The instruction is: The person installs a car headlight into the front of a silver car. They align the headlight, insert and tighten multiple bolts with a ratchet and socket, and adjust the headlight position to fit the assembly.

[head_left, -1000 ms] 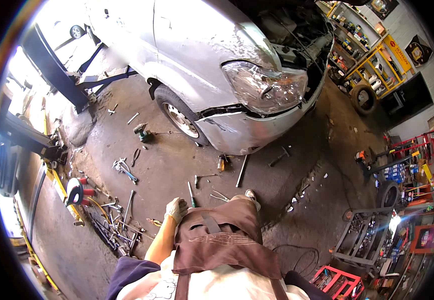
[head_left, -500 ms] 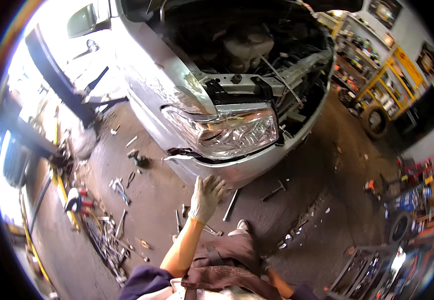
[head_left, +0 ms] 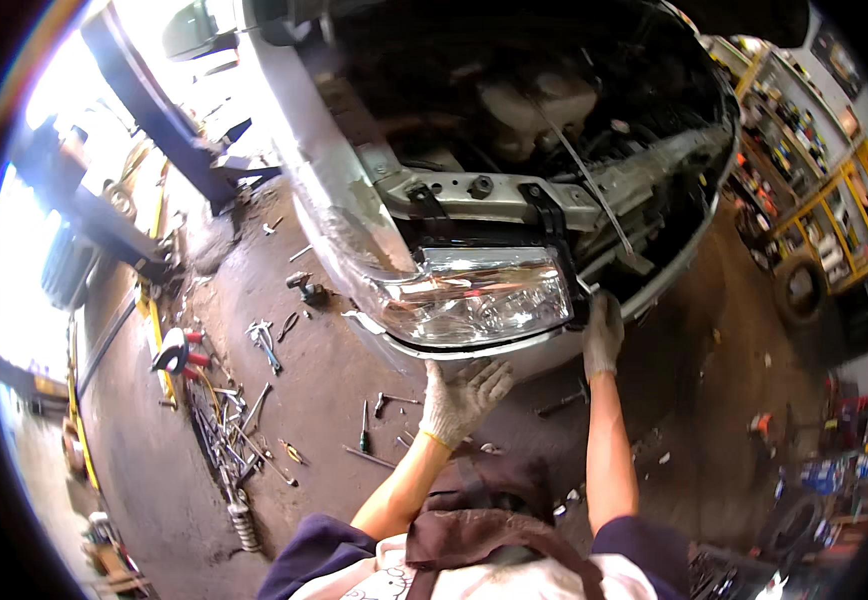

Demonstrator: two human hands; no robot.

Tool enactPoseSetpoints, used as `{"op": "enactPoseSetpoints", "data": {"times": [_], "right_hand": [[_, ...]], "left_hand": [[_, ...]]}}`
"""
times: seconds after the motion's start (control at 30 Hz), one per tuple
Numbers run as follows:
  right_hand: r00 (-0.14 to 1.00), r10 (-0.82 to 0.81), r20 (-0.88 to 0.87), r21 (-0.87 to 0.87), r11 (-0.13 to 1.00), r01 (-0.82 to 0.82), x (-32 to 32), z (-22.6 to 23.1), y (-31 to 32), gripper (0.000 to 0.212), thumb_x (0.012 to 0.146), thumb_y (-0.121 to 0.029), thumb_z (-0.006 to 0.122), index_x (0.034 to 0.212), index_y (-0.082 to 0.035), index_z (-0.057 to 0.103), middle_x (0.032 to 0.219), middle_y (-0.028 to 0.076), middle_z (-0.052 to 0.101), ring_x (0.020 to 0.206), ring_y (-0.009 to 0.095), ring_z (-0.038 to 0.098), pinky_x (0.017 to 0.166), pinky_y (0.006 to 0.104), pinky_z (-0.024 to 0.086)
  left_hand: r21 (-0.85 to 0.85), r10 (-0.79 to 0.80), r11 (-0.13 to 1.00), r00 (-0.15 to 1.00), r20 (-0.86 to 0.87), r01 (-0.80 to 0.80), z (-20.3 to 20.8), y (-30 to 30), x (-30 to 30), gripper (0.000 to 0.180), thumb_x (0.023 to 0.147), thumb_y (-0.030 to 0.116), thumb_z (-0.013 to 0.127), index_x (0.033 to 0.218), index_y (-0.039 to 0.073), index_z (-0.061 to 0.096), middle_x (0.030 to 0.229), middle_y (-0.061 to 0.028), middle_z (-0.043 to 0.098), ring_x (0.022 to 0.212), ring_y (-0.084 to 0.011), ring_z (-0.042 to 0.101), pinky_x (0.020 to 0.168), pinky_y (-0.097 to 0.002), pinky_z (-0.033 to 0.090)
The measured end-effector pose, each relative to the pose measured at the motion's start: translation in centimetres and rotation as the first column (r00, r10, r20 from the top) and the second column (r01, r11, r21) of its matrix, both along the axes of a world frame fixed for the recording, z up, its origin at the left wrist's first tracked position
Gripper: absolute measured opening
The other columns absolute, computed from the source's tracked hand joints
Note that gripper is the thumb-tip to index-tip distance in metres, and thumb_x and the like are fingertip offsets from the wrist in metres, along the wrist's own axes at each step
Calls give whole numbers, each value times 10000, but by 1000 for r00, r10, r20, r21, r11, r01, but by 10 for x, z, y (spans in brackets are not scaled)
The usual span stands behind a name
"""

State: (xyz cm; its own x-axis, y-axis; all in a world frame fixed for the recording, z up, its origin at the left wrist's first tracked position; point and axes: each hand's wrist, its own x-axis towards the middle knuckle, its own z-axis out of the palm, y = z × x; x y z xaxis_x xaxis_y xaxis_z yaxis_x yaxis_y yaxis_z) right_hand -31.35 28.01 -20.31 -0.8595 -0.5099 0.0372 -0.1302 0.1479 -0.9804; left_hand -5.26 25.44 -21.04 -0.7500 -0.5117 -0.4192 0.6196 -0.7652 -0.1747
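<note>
The clear headlight [head_left: 489,303] sits in the front corner of a silver car, above the bumper [head_left: 544,361]. My left hand [head_left: 462,402], in a pale work glove, is open, fingers spread against the bumper just beneath the lamp. At the lamp's inner end, my gloved right hand [head_left: 602,335] is closed over the bumper's upper edge; shadow darkens its fingertips. Black brackets [head_left: 546,215] stand behind the lamp on the metal crossbar [head_left: 499,192]. A gap shows between the lamp's lower rim and the bumper.
A prop rod [head_left: 584,170] slants across the engine bay. Loose tools [head_left: 239,435], pliers [head_left: 288,325], a power drill [head_left: 307,289] and a screwdriver [head_left: 364,428] lie on the floor at left. A hammer [head_left: 561,402] lies below the bumper. Lift posts [head_left: 159,105] stand at left, shelves [head_left: 814,170] at right.
My right hand has come up from beside my lap to the inner end of the headlight. My left hand has moved against the bumper, its fingers spreading. The view has shifted.
</note>
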Motion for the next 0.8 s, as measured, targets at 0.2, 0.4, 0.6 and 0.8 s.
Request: {"op": "enactPoseSetpoints", "data": {"times": [0.2,0.4,0.6,0.8], "right_hand": [[996,82,-44,314,947,-64,-56,-38,-39,546,995,-472,454,1295,-49,624,1296,257,617,1275,414,536,1075,408,396],[917,282,282,321,873,-368,-53,-24,-56,530,1044,-390,377,1446,-69,507,1421,151,561,1311,298,523,1067,356,413],[688,338,642,109,848,-518,-63,-37,-58,619,1051,-467,369,1489,-30,392,1439,123,494,1230,241,546,1040,309,454],[720,260,644,-127,964,-234,-80,-123,-44,497,1012,-372,443,1408,-78,506,1333,70,578,1186,253,571,991,357,473]], "left_hand": [[127,-29,991,989,-146,48,0,-1,-53,1116,853,802,460,1556,-3,138,1619,-238,171,1498,-408,189,1199,-568,225],[64,136,989,990,-22,-135,5,-21,-45,1118,845,755,556,1581,66,74,1618,-195,188,1494,-417,179,1201,-555,220],[-47,348,937,924,160,-345,-8,-8,-68,1054,847,830,427,1547,65,238,1575,-199,259,1451,-453,244,1177,-639,227],[-88,438,895,825,357,-437,6,-12,-89,966,911,807,290,1577,114,200,1594,-195,290,1469,-426,257,1188,-615,197]]}}
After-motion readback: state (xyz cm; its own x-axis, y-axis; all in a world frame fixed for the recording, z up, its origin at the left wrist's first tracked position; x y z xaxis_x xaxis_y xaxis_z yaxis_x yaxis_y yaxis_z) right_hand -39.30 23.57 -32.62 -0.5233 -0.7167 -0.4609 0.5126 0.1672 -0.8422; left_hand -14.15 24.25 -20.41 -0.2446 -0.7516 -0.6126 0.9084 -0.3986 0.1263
